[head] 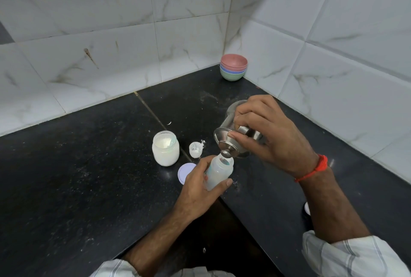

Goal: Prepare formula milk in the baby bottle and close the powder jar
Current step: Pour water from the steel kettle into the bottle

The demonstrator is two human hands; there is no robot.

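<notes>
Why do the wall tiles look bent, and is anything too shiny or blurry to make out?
Head view: the wide-angle lens bows the tile lines toward the edges. The steel pot in the right hand mirrors soft highlights. The black counter shows faint sheen. The baby bottle in the left hand stays fairly sharp.

Lower baby bottle [219, 171] behind left-hand fingers [224, 184]; steel pot [233, 136] partly behind right hand [273, 139].
</notes>
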